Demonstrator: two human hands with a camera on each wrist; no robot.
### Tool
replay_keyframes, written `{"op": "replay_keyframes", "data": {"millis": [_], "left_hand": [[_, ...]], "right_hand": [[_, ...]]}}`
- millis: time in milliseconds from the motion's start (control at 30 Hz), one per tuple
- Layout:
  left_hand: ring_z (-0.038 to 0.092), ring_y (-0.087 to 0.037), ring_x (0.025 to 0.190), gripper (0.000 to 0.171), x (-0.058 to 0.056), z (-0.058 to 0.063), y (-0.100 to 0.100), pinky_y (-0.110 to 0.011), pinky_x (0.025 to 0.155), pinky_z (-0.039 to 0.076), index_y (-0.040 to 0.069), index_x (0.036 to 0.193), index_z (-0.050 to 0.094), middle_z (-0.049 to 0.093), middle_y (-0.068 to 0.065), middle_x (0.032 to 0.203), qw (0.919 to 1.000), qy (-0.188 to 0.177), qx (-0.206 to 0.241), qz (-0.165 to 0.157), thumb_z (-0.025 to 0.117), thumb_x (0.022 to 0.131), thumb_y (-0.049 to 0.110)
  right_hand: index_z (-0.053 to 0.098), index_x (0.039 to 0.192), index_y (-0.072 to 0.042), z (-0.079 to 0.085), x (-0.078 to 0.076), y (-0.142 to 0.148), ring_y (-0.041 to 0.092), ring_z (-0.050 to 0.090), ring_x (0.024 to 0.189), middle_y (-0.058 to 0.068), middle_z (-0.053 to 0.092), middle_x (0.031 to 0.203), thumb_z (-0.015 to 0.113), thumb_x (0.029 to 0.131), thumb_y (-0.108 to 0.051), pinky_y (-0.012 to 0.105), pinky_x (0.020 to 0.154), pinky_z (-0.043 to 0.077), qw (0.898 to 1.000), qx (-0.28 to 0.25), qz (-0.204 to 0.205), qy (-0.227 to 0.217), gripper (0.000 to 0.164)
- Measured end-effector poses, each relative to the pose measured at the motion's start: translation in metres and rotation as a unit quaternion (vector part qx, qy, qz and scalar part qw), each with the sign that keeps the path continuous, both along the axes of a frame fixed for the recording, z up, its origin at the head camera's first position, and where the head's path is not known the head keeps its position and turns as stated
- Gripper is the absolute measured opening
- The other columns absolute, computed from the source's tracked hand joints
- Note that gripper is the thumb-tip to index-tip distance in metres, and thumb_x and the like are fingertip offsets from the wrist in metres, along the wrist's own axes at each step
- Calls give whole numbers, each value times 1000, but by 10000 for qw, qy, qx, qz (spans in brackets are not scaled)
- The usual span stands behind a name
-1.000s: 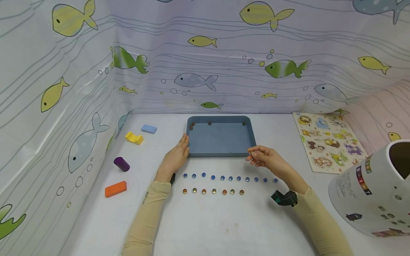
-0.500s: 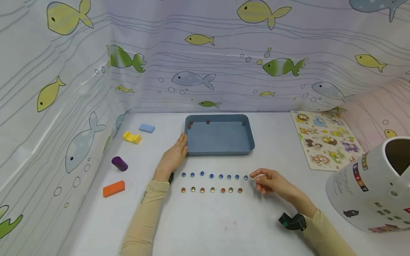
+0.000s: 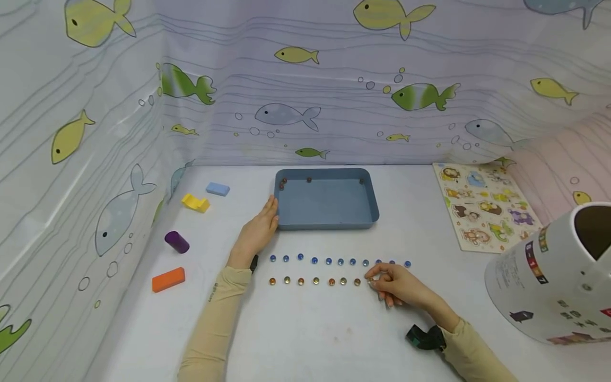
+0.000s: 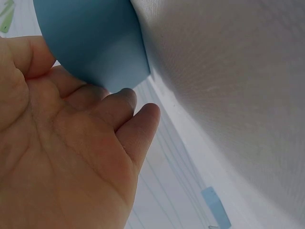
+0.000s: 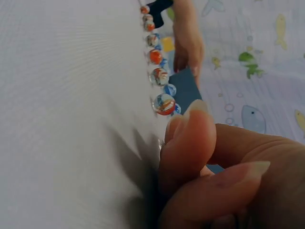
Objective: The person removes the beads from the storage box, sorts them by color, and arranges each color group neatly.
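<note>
My right hand (image 3: 396,287) pinches a marble (image 3: 370,281) low over the white tabletop, at the right end of the front row. Fingers mostly hide that marble in the right wrist view. Orange and yellowish swirled marbles (image 3: 331,282) make up this row. Behind it runs a longer row of blue marbles (image 3: 329,261), some partly behind my right fingers. Against the left side of a blue-grey tray (image 3: 329,225) rests my left hand (image 3: 258,231), its fingers lying along the front left corner. Several brownish marbles (image 3: 308,180) sit by the tray's far wall.
Left on the table are a light blue block (image 3: 218,189), a yellow curved block (image 3: 195,203), a purple cylinder (image 3: 177,242) and an orange block (image 3: 168,279). An animal picture board (image 3: 484,207) lies at the right, behind a large white printed bucket (image 3: 530,286).
My right hand has come from the tray's front right corner toward me, past the blue row, to the front row's right end, carrying the marble. My left hand stays at the tray.
</note>
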State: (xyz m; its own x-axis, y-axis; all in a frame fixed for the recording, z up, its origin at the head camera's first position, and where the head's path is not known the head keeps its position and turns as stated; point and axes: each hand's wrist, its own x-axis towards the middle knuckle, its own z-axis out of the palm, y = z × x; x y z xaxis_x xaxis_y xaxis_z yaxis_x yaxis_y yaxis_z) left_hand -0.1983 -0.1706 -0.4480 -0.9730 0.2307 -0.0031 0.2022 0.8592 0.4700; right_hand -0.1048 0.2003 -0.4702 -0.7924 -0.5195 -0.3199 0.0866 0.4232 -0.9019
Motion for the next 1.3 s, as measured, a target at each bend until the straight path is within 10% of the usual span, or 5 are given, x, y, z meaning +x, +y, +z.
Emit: {"op": "replay_keyframes", "data": {"millis": [533, 1300], "left_hand": [[25, -31, 147, 55, -1, 0, 0, -51, 116, 32, 4, 154, 20, 12, -10, 163, 10000, -76, -44, 11, 35, 105, 25], [24, -29, 147, 55, -1, 0, 0, -49, 117, 30, 4, 154, 20, 12, -10, 163, 10000, -61, -14, 59, 36, 105, 24]], "right_hand": [[60, 116, 0, 20, -7, 5, 9, 53, 47, 1, 59, 63, 58, 97, -16, 20, 39, 39, 9996, 103, -63, 236, 25], [57, 125, 6, 88, -114, -35, 18, 65, 76, 10, 65, 87, 49, 101, -16, 33, 74, 58, 9946, -278, 170, 986, 33]]}}
